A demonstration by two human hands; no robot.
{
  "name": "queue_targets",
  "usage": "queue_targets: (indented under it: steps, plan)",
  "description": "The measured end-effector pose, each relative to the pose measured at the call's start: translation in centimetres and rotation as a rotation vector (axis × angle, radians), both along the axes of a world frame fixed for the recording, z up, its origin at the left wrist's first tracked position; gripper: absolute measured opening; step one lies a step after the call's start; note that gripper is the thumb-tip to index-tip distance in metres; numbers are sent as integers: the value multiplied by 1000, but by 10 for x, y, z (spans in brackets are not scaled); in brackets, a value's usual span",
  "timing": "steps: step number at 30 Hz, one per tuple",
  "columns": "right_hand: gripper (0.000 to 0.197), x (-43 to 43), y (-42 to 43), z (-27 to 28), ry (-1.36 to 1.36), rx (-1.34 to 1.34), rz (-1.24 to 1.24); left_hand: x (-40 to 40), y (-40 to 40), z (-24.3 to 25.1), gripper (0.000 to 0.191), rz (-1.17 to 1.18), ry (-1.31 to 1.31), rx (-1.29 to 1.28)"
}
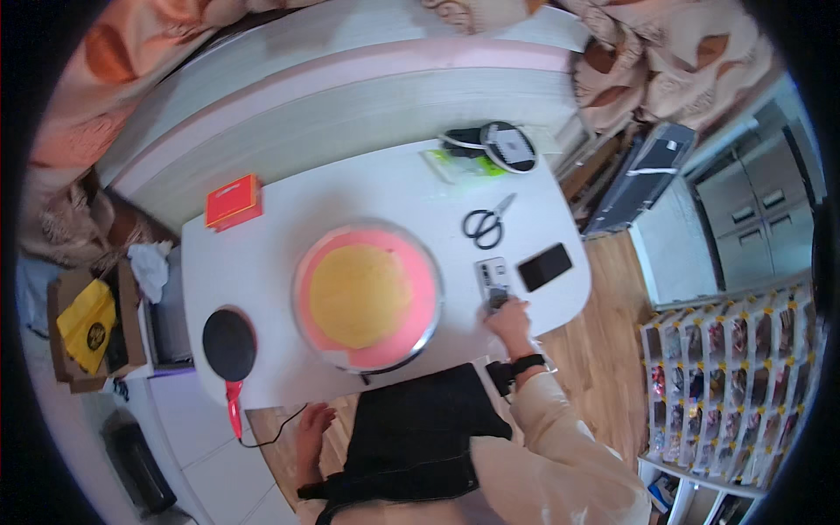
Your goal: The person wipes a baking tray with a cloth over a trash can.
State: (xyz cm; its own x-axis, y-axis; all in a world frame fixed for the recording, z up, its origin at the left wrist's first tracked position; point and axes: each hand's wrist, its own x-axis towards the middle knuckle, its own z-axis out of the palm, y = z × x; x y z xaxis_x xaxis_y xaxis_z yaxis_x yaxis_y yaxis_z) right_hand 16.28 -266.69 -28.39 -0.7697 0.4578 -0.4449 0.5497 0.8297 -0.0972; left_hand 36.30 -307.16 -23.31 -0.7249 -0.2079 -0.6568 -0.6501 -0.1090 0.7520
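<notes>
At the table's right front, my right hand (510, 321) grips the lower end of a smartphone (491, 272) whose camera side faces up. A dark patch by the fingertips is too blurred to name. My left hand (316, 420) hangs just off the table's front edge, holding nothing, its fingers slightly apart. Between the hands and further in, a large round pink tray (425, 295) with a shiny rim bears a flat yellow disc (357, 295). To its left lies a black round pan (229, 342) with a red handle (234, 407) and a cord, probably an electric crepe maker.
Scissors (487, 223) and a dark-screened phone (545, 267) lie near my right hand on the white table (282, 387). A red box (233, 202) stands back left; a black round item (508, 146) sits back right. Drawer racks (728, 380) stand right, an open carton (98, 335) left.
</notes>
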Motion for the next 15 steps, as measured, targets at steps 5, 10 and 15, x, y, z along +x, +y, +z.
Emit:
queue_targets:
  steps: [5, 10, 15]
  plan:
    - [82, -2, -1, 18, -79, 0, 45, 9, -11, -28, 24, -165, -18, 46]
    - [89, 4, 4, 26, -154, 25, 70, 1, -2, -25, 24, -283, -51, 65]
    - [71, 39, 46, 6, -126, -438, 176, -22, 29, -25, 28, -572, -41, 125]
